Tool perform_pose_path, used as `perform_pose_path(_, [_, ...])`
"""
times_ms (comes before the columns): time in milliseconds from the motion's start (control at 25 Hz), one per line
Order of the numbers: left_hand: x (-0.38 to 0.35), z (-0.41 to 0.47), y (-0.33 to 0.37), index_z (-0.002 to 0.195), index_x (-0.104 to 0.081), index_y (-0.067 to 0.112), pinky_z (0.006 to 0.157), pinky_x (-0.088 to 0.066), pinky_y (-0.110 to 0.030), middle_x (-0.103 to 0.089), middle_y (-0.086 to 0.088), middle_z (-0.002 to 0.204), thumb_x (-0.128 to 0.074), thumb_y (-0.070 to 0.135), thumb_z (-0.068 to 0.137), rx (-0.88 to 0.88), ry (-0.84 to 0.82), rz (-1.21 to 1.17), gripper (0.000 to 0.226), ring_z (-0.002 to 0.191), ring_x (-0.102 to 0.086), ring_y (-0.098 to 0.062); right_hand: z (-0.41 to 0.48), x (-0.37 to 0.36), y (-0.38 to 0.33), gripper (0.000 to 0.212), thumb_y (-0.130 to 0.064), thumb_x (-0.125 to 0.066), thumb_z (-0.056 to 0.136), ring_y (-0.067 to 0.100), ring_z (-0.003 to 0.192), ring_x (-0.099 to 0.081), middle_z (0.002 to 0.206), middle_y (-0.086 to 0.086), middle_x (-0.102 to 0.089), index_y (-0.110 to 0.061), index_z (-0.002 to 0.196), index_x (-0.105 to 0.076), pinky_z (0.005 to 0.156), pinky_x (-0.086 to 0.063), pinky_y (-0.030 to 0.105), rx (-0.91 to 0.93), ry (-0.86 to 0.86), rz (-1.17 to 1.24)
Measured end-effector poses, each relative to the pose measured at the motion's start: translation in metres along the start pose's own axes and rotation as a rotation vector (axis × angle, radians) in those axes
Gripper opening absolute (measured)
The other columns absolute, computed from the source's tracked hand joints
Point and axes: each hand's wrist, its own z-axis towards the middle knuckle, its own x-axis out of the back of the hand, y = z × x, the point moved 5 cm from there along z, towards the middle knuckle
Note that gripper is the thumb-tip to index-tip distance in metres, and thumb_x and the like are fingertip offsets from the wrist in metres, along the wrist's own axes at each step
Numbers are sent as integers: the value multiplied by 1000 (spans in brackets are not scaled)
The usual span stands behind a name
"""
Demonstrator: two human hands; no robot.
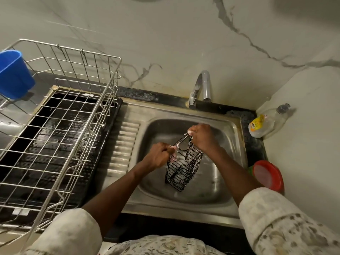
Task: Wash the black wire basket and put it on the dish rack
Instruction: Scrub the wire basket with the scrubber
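Black wire basket: the black wire basket [184,168] is tall and narrow. It hangs tilted over the bowl of the sink [185,201], just right of the frame's centre, with its open top leaning toward the upper right. It carries pale foamy patches near the top.
Left hand: the left hand [158,155] comes in from the lower left. Its fingers are curled tight around the basket's upper left edge.
Right hand: the right hand [201,137] comes in from the lower right. Its fingers are closed on the top of the basket's wire handle loop. A small pale bit shows at the fingertips; what it is cannot be told.
Dish rack: the silver wire dish rack [77,115] fills the left of the frame and stands apart from the basket. It sits over a black tray [55,137].
Blue cup: a blue cup [14,74] hangs on the rack's far left side, at the upper left edge of the frame.
Tap: a chrome tap [201,89] stands behind the sink, above the hands. No stream of water can be made out.
Bottle: a clear bottle [266,122] with a yellow label leans in the counter corner at the right.
Red-rimmed container: a red-rimmed container [267,175] sits on the counter right of the sink, beside the right forearm.
Sleeves: pale flower-print sleeves [276,221] cover the upper arms at the bottom of the frame.
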Motion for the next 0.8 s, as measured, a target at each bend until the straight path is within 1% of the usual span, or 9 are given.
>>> perform_pose_path(40, [0, 0, 1, 75, -77, 15, 71, -59, -41, -75, -1, 73, -51, 47, 101, 3, -6, 0, 49, 70, -71, -20, 1, 3, 6, 17, -12, -68, 90, 20, 91, -68, 100, 3, -75, -19, 102, -78, 86, -53, 30, -43, 14, 15])
perform_pose_path(80, [-2, -1, 2, 75, -76, 15, 71, -59, -43, -75, -2, 72, -51, 49, 100, 1, -15, 5, 49, 70, -71, -21, -2, 2, 4, 16, -16, -68, 90, 18, 91, -68, 101, 2, -75, -21, 103, -78, 88, -53, 30, -34, 1, 46])
perform_pose_path(200, [-2, -3, 10, 73, -69, 13, 72, -58, -47, -72, 0, 69, -50, 41, 100, -3, -36, -5, 42, 65, -68, -18, -28, -5, -32, 20, -16, -63, 93, 17, 95, -67, 103, 5, -75, -17, 106, -78, 90, -50, 28, 130, -117, 135])
perform_pose_path(280, [-1, -3, 13, 76, -66, 12, 73, -58, -51, -70, -1, 71, -49, 35, 95, 9, -59, -37, 34, 67, -66, -20, -36, -8, -43, 22, -12, -62, 92, 18, 96, -66, 104, 7, -74, -15, 107, -78, 91, -49, 28, 195, -123, 137])
perform_pose_path(400, [-6, -4, 9, 83, -67, 8, 76, -58, -56, -75, -11, 82, -51, 39, 90, 73, -95, -110, 35, 80, -72, -33, -16, -6, -18, 22, -9, -63, 93, 21, 97, -66, 106, 8, -71, -14, 109, -77, 85, -47, 24, 34, -47, 90])
perform_pose_path(520, [-8, -6, 5, 80, -65, 16, 79, -58, -57, -76, -12, 86, -50, 52, 85, 93, -87, -91, 40, 86, -73, -33, -3, -1, 0, 21, -14, -65, 94, 22, 100, -67, 109, 8, -73, -14, 111, -77, 86, -46, 25, -41, 8, 80])
perform_pose_path(640, [-4, -7, 13, 76, -65, 19, 78, -60, -53, -75, -12, 86, -49, 48, 88, 84, -80, -58, 35, 83, -73, -31, -10, 1, 5, 18, -12, -63, 95, 23, 96, -68, 104, 11, -74, -9, 107, -76, 90, -51, 30, -93, 160, 157])
perform_pose_path(720, [-4, -7, 17, 77, -66, 16, 76, -60, -51, -75, -12, 84, -52, 40, 95, 70, -66, -24, 33, 81, -72, -30, -20, -6, -2, 17, -15, -63, 95, 24, 97, -67, 104, 12, -74, -8, 104, -76, 91, -52, 33, -89, 124, 173])
perform_pose_path(800, [-5, -7, 13, 78, -65, 14, 75, -60, -50, -74, -12, 83, -52, 32, 100, 67, -54, 2, 32, 80, -72, -31, -32, -15, -14, 18, -18, -62, 94, 25, 96, -67, 102, 10, -75, -12, 99, -78, 86, -49, 31, 26, 36, 126])
